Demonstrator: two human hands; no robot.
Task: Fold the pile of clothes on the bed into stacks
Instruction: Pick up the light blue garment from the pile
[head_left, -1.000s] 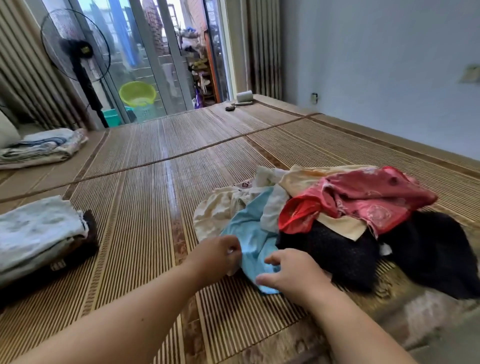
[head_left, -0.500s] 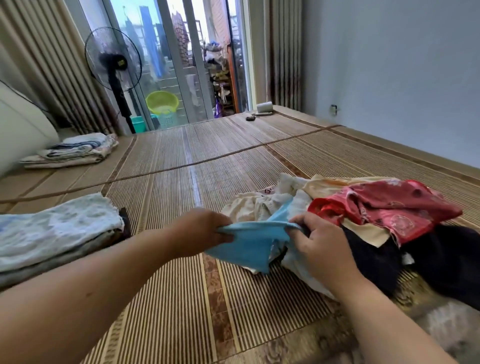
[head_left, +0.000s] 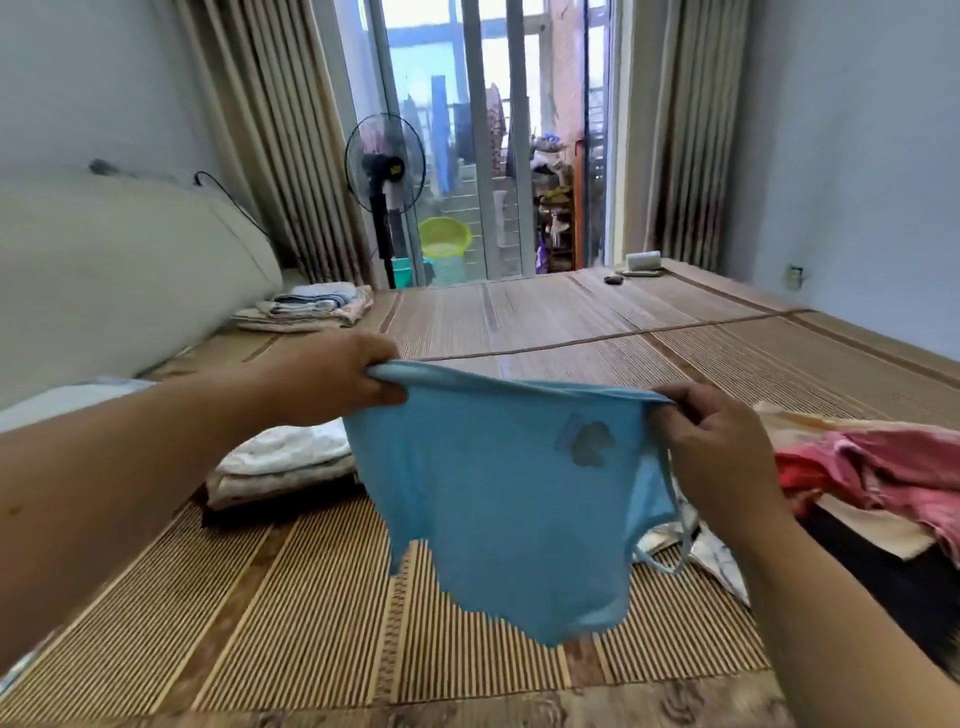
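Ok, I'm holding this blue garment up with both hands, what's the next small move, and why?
Probably lower the blue garment flat onto the mat below it. The left hand and right hand grip its top edge, so it hangs spread out; folding likely needs it laid flat.

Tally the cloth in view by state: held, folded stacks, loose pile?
Held: 1, the blue garment, gripped by the left hand and right hand.
Folded stacks: 2, the near stack and the far stack.
Loose pile: 1, the unfolded pile at right.
Total: 4.
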